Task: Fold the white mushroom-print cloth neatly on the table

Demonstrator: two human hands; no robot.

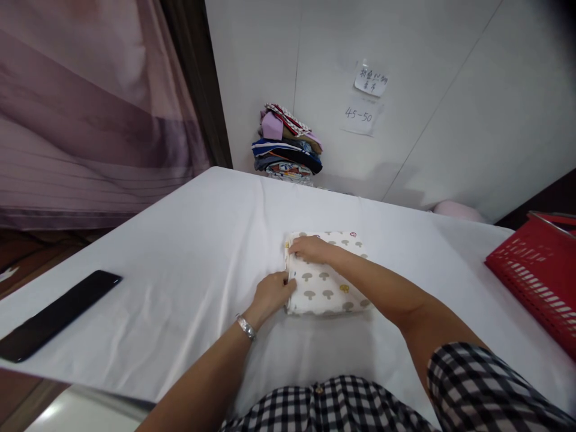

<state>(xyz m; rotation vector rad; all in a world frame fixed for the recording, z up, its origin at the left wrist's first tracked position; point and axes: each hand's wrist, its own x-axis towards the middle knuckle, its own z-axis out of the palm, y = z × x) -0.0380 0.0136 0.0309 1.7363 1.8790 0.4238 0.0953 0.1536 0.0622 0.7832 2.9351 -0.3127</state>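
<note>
A folded white cloth with a mushroom print point(330, 287) lies on the white-covered table point(189, 252), near the middle. My left hand point(271, 293) pinches the cloth's left edge near its front corner; a metal bracelet sits on that wrist. My right hand point(310, 248) reaches across and grips the same left edge near its far corner, fingers curled on the fabric. The cloth lies flat in a neat square.
A stack of folded clothes point(288, 147) stands at the table's far edge against the white wall, under two paper notes point(364, 99). A black phone point(56, 315) lies at the left front edge. A red basket point(537, 273) sits at the right. A pink curtain hangs at left.
</note>
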